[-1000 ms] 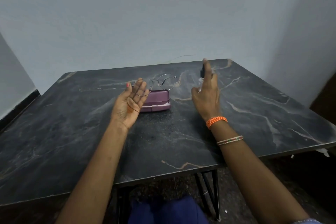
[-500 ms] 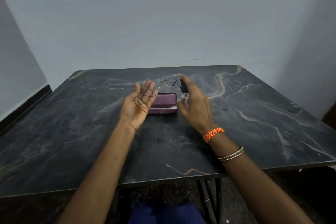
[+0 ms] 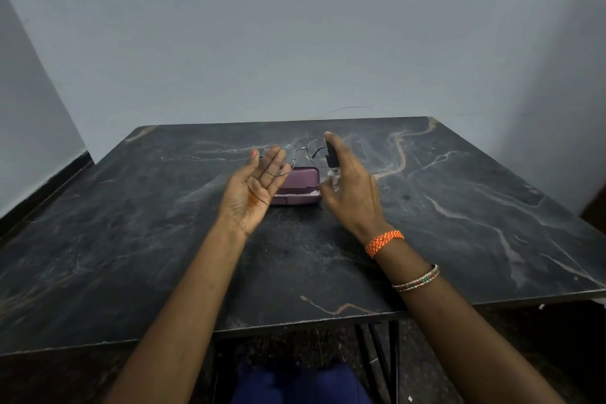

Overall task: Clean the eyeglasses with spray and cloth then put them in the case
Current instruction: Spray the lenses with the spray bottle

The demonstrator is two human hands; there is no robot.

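At the centre of the frame, a person seated at a dark marble table [image 3: 131, 239] holds thin-rimmed glasses [image 3: 295, 154] up in the left hand [image 3: 254, 192], palm turned upward and fingers loosely extended behind the left-hand lens; exactly how the frame is pinched cannot be told. The right hand [image 3: 352, 193], just right of centre, wraps a small spray bottle [image 3: 330, 162], its dark cap raised beside the right-hand lens and the index finger resting over the top. Below and behind the glasses, a purple case [image 3: 300, 188] lies on the table between the two hands, apparently slightly ajar. No cloth is visible anywhere in the frame. The step in hand appears to be the spraying of the lenses, early in the task. The next move would call for the nozzle to face a lens before the cap is pressed, with the left hand keeping the glasses steady; wiping and casing are not yet done.
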